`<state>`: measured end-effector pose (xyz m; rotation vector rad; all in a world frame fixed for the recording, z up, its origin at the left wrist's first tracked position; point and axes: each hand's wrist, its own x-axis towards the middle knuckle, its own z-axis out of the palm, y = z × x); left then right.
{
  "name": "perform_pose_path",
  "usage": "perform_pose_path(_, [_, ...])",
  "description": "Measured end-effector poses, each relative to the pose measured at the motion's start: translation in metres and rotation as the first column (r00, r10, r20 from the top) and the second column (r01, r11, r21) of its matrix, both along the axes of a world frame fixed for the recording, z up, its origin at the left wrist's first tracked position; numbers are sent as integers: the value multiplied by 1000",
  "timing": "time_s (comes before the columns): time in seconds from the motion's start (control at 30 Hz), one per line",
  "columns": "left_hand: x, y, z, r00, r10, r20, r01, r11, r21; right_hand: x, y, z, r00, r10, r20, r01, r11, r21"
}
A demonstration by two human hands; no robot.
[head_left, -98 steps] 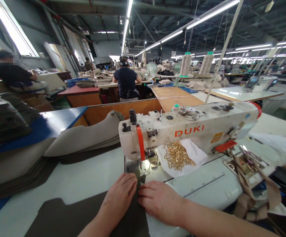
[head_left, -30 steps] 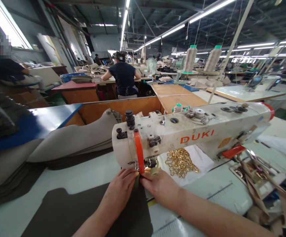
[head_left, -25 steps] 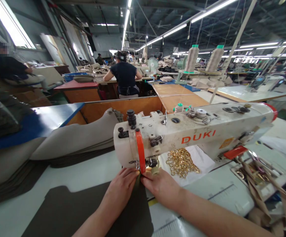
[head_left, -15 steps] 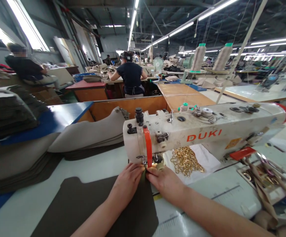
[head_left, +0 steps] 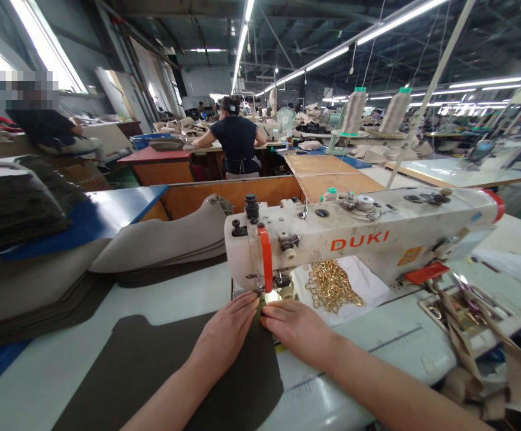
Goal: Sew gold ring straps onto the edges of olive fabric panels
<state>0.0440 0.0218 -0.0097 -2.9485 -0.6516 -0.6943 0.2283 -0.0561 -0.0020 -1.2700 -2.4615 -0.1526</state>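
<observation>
A dark olive-brown fabric panel (head_left: 170, 353) lies on the sewing machine bed, its far edge under the needle area of the white DUKI sewing machine (head_left: 359, 230). My left hand (head_left: 229, 326) holds the panel down from the left, fingers together, tips just short of the needle. Opposite it, my right hand (head_left: 299, 329) grips the panel's right edge, fingertips bent beside the presser foot. A narrow greenish strip shows between both hands. The hands and an orange guard (head_left: 266, 257) hide the stitching point.
Gold metal clasps (head_left: 332, 284) are heaped on white sheeting behind my right hand. Stacked cut panels (head_left: 161, 242) stand on the left. A parts tray (head_left: 471, 323) with tan straps (head_left: 462, 353) sits at right. Thread cones (head_left: 354, 111) rise behind; a seated person (head_left: 235, 140) works ahead.
The machine and clasps appear slightly further left in view. My hands stay at the needle area; the right fingers have shifted slightly left, with the panel nearly in place.
</observation>
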Motion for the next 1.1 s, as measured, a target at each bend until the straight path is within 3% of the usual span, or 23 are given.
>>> perform_pose_path(0.43, [-3, 7, -1, 993, -20, -120, 28, 997, 67, -2, 4, 0, 997, -24, 70, 25, 1000, -13])
perform_pose_path(0.77, [0, 11, -2, 998, -10, -69, 15, 998, 66, -2, 8, -2, 998, -29, 59, 30, 999, -15])
perform_pose_path(1.1, [3, 8, 3, 995, 6, -95, 11, 985, 175, -1, 9, -5, 1000, -14, 17, 14, 1000, 22])
